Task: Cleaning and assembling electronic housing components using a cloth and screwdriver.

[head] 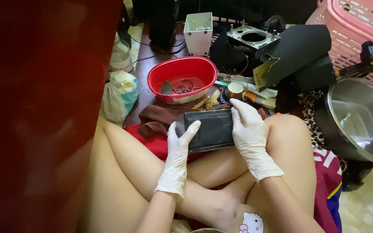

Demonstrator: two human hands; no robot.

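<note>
**Over crossed legs, two gloved hands grip a dark box**

Between the knees, the left hand (178,149) in a white glove clamps the left end of a dark rectangular box (209,129), thumb up along its face. The right hand (249,129), gloved the same, is closed over the box's right end from above. The box is charcoal with a fine mesh-like front and a paler rim; its long axis runs left to right, rising slightly toward the right, front face turned up to the camera.

Just beyond it lies a brown cloth (158,121), then a red oval basin (182,78) with a pale label strip along its near wall. Farther back stands a white square casing (198,32). A knotted white plastic bag (119,95) sits left; a pink basket (355,26) and a metal pot (359,121) right.
</note>
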